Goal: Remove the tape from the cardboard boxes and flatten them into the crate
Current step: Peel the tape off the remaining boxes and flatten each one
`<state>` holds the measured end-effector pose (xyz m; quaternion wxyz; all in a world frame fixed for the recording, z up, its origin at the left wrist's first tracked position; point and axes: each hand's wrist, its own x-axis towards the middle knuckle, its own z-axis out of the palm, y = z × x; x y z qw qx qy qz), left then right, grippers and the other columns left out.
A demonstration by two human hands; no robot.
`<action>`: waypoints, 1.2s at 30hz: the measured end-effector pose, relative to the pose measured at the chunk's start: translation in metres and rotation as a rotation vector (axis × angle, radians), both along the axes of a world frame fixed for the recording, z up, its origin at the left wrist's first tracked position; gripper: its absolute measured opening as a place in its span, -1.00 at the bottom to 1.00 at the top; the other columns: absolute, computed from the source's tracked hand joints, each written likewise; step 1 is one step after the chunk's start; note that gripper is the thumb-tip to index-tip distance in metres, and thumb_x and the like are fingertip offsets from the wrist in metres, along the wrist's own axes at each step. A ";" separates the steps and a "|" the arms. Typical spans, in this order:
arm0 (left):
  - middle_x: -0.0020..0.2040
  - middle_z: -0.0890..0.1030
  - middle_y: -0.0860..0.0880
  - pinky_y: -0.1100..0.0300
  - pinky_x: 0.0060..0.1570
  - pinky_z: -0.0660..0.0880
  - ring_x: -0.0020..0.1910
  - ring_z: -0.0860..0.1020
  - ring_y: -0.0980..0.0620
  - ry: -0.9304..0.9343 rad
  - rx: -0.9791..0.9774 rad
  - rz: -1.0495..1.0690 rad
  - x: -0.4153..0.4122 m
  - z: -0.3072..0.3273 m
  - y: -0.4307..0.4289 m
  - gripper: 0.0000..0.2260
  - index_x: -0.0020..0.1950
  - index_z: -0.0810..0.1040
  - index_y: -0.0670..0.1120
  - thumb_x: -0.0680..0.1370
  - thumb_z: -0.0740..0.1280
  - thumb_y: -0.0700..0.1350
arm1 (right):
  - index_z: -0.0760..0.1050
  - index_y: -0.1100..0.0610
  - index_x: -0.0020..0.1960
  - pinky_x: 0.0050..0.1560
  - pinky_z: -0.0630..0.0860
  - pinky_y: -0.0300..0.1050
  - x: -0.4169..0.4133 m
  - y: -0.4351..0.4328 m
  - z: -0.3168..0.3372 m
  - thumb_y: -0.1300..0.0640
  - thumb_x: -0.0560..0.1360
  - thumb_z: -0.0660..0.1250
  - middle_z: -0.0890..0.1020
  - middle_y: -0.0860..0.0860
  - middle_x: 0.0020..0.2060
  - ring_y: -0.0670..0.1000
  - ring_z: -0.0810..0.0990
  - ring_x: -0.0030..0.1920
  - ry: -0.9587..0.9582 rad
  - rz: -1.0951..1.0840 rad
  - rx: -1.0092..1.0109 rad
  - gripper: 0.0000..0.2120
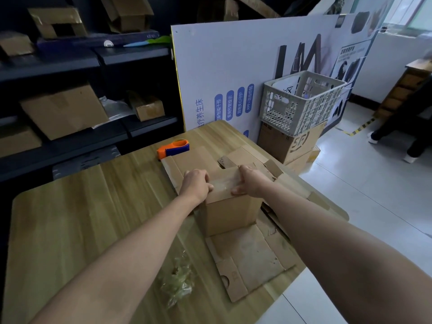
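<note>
A small brown cardboard box (230, 213) stands upright on flattened cardboard sheets (252, 256) on the wooden table (77, 213). Clear tape runs across its closed top. My left hand (196, 183) grips the top's left edge, fingers curled over it. My right hand (250, 181) grips the top's right edge, thumb lying on the taped face. The grey plastic crate (301, 101) sits beyond the table's far right corner, on top of a larger cardboard box (289, 143).
An orange and blue tape cutter (173, 148) lies at the table's far edge. A wad of peeled clear tape (178, 281) lies near me. Dark shelves (70, 66) with boxes stand at left, a white printed board (233, 73) behind. A person's legs (406, 136) at far right.
</note>
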<state>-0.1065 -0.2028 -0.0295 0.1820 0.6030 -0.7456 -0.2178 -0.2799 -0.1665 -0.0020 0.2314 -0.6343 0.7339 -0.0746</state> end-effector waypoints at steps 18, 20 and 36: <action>-0.08 0.52 -0.03 0.16 -0.14 0.40 -0.13 0.48 -0.01 0.028 -0.044 -0.036 0.012 -0.004 0.006 -0.90 -0.10 0.50 -0.10 0.49 0.40 -0.12 | 0.28 0.21 0.35 0.19 0.42 0.01 0.007 -0.007 0.002 0.02 0.39 0.49 0.46 0.13 0.24 0.15 0.46 0.21 0.071 -0.011 0.065 -0.35; -0.10 0.57 -0.07 0.16 -0.16 0.39 -0.15 0.49 -0.03 0.031 -0.020 -0.019 0.014 0.000 0.006 -0.90 -0.13 0.51 -0.12 0.47 0.41 -0.15 | 0.29 0.21 0.32 0.16 0.43 0.00 0.008 -0.007 0.002 0.02 0.39 0.49 0.47 0.12 0.23 0.14 0.47 0.19 0.074 -0.016 0.070 -0.37; -0.16 0.61 -0.10 0.11 -0.15 0.47 -0.14 0.53 -0.10 0.000 0.047 0.013 0.018 0.007 0.007 -0.81 -0.32 0.48 -0.09 0.48 0.39 -0.19 | 0.27 0.23 0.34 -0.11 0.44 -0.09 0.011 -0.002 0.004 -0.02 0.38 0.49 0.45 0.13 0.22 0.13 0.49 0.14 0.124 -0.015 0.089 -0.32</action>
